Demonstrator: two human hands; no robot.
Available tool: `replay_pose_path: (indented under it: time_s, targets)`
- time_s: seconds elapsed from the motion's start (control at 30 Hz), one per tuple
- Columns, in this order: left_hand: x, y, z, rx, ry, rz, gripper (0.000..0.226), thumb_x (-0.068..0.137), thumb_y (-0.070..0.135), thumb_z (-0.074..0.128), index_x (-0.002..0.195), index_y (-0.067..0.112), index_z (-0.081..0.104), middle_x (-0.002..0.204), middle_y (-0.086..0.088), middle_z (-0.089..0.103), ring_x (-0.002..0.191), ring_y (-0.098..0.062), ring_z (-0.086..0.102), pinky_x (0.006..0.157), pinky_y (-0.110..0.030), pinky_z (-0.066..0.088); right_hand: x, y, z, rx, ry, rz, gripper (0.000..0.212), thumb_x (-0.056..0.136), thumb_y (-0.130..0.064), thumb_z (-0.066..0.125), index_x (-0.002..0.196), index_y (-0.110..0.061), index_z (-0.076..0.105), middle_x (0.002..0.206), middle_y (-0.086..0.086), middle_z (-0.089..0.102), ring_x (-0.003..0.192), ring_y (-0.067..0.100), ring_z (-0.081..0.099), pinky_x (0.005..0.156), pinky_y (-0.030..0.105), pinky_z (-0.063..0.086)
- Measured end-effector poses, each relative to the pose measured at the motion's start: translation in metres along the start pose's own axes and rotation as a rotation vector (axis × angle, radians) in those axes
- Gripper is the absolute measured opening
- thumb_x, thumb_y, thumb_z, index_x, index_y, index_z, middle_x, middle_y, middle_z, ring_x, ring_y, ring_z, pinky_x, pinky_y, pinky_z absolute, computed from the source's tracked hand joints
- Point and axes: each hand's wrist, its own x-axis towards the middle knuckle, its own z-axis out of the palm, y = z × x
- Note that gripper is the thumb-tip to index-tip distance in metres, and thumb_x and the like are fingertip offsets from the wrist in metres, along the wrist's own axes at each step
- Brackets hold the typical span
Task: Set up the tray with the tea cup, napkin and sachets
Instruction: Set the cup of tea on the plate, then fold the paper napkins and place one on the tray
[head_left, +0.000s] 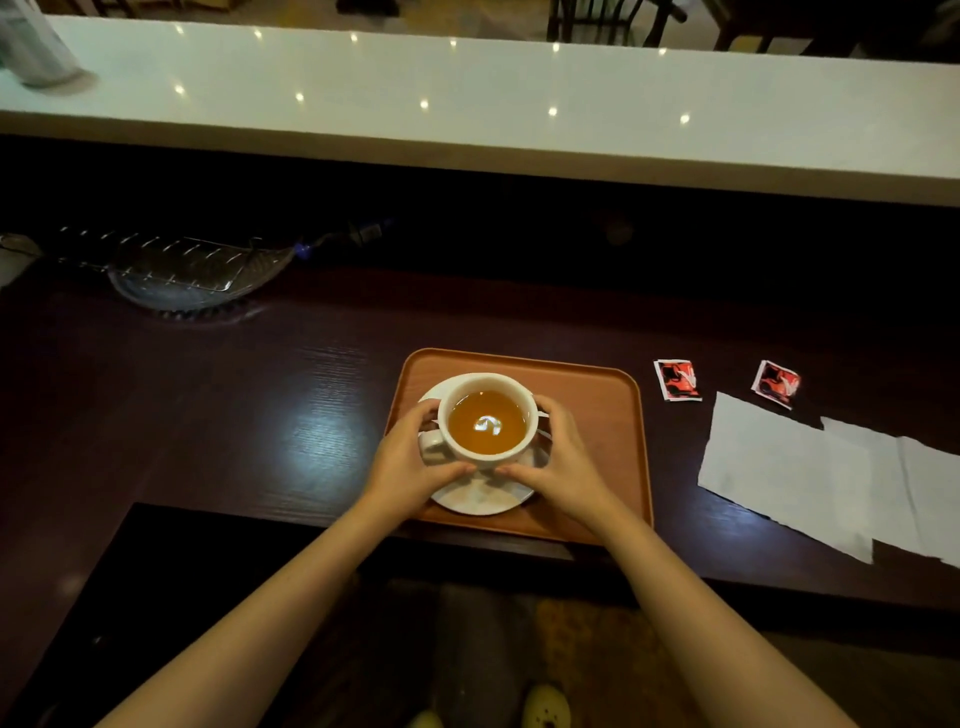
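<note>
Tea cup (487, 420) on tray (597, 410), clasped by both hands (405, 462) (563, 462); sachet (677, 380) print unreadable.

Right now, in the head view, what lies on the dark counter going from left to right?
Glass dish → left hand → tea cup on its saucer in the brown tray → right hand → nearer red sachet → second red sachet → white napkins.

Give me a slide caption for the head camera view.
Both hands, left and right, steady a tea cup on the tray.
</note>
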Motion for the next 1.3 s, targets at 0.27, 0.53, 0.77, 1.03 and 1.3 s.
replay_pose_path:
  time_s: [0.27,0.53,0.77,1.03,1.3]
  targets:
    - [-0.009,-0.002,0.007,0.032,0.035,-0.035,0.076,0.054,0.033,0.085,0.11,0.051,0.038,0.102,0.038,0.047,0.095,0.025,0.043,0.073,-0.007,0.035,0.0,0.004,0.001,-0.021,0.003,-0.009,0.08,0.062,-0.031,0.081,0.115,-0.056,0.027,0.118,-0.035,0.03,0.11,-0.024,0.031,0.081,-0.006,0.03]
    - [-0.013,0.009,0.006,0.188,0.005,-0.034,0.103,0.056,0.043,0.082,0.139,0.026,0.022,0.142,0.0,0.036,0.13,-0.019,0.031,0.101,-0.037,0.034,-0.003,-0.002,-0.005,-0.058,-0.102,0.001,0.095,0.067,-0.03,0.079,0.139,-0.03,0.017,0.142,-0.006,0.025,0.128,0.005,0.027,0.103,0.024,0.028]
    - [0.005,0.084,0.008,0.304,0.116,0.34,0.062,0.08,0.042,0.059,0.132,0.013,0.041,0.137,-0.006,0.044,0.127,-0.015,0.032,0.103,-0.028,0.025,-0.02,-0.01,-0.068,-0.272,-0.089,0.043,0.083,0.081,-0.035,0.065,0.145,-0.022,0.013,0.154,0.003,0.015,0.141,0.019,0.016,0.114,0.039,0.022]
    - [0.038,0.185,0.109,0.294,-0.086,0.62,0.041,0.084,0.019,0.062,0.122,0.008,0.052,0.121,-0.012,0.058,0.117,-0.027,0.048,0.097,-0.024,0.03,-0.085,0.001,-0.196,-0.481,0.201,0.117,0.056,0.087,-0.033,0.058,0.136,-0.016,0.036,0.139,0.007,0.04,0.131,0.022,0.031,0.106,0.03,0.025]
    - [0.048,0.237,0.248,0.362,-0.389,0.736,0.043,0.086,0.027,0.057,0.125,0.012,0.049,0.127,-0.008,0.054,0.121,-0.023,0.041,0.099,-0.027,0.032,-0.16,0.046,-0.303,-0.522,0.453,0.338,0.038,0.087,-0.025,0.058,0.122,-0.01,0.054,0.124,0.01,0.054,0.119,0.026,0.042,0.102,0.038,0.036]
